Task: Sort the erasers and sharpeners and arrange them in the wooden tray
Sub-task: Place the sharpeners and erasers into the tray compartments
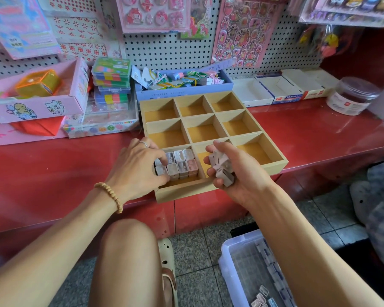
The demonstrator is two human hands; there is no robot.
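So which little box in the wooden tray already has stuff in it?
The near-left compartment of the wooden tray, under the left hand. It holds rows of small sharpeners; the other compartments in view show only bare bottoms.

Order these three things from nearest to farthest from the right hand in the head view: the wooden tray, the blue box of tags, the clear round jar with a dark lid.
1. Wooden tray with nine compartments: directly under the right hand.
2. Blue box of tags: behind the tray, against the pegboard.
3. Clear round jar with a dark lid: far right on the red shelf.
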